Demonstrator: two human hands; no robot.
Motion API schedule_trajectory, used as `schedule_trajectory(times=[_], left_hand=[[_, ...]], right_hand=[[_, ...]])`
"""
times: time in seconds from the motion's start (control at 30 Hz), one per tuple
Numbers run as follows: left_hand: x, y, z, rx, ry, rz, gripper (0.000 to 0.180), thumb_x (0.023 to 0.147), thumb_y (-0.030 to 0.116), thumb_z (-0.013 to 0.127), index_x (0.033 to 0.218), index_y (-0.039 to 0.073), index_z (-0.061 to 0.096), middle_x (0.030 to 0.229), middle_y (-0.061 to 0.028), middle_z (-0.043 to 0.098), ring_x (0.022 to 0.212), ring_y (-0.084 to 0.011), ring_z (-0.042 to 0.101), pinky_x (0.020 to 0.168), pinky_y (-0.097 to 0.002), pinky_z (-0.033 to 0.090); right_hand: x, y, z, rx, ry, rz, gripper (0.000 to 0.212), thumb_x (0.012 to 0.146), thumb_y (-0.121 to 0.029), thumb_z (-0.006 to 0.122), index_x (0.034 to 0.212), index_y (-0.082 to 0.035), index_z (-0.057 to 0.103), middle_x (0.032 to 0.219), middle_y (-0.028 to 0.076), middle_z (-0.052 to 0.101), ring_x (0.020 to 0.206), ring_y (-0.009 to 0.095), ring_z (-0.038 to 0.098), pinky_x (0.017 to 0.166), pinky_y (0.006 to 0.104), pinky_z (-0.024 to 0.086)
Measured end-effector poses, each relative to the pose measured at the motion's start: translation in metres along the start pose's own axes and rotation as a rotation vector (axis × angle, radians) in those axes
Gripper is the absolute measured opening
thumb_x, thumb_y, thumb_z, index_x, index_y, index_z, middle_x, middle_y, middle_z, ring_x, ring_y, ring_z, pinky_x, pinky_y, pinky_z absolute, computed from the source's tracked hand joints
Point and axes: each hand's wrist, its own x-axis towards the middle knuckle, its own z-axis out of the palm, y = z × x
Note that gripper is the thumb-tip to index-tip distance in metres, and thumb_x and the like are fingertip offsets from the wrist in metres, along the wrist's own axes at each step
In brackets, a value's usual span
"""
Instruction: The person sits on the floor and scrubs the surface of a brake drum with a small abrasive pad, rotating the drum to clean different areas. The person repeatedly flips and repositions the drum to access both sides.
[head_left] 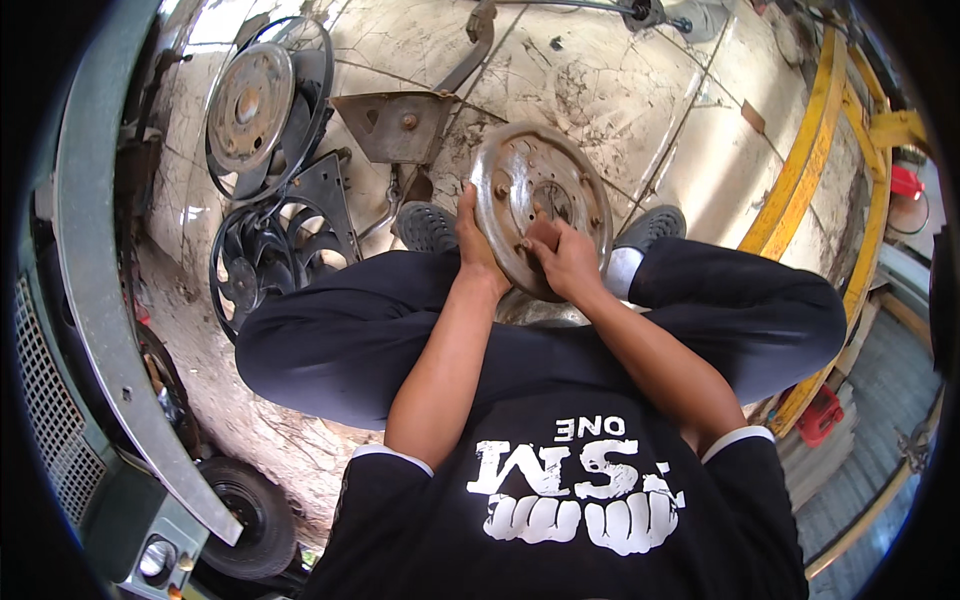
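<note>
Apparently sandpaper (544, 235) within rimmed disc (528, 175)

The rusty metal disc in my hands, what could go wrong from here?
Your bare right hand holds a small brown pad at the face of the metal disc, close to its raised knobs, so a slip might scrape your knuckles. Your left hand grips the left rim; if that hold loosens, the disc could tip or drop toward the shoes on either side of it.
</note>
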Motion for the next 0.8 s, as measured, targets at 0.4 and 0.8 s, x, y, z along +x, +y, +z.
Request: schedule_trajectory(times=[0.4,0.8], left_hand=[[0.002,0.002,-0.006,-0.085,0.048,0.035,0.078,0.094,0.073,0.038,0.135,0.009,0.055,0.104,-0.0181,0.067,0.092,-0.0339,0.068,0.083,-0.0497,0.057],[0.003,0.001,-0.019,-0.023,-0.017,0.042,0.075,0.093,0.073,0.037,0.131,0.011,0.057,0.106,-0.0173,0.066,0.095,-0.0320,0.068,0.080,-0.0466,0.058]], right_hand=[[0.001,-0.014,-0.001,-0.091,-0.045,0.077,0.044,0.087,-0.039,0.081,0.107,-0.001,0.072,0.098,0.025,0.074,0.096,0.043,0.071,0.084,0.0473,0.054],[0.004,-0.024,-0.016,-0.062,-0.212,0.149,0.043,0.087,-0.041,0.080,0.106,-0.003,0.074,0.098,0.024,0.075,0.096,0.041,0.072,0.085,0.0470,0.054]])
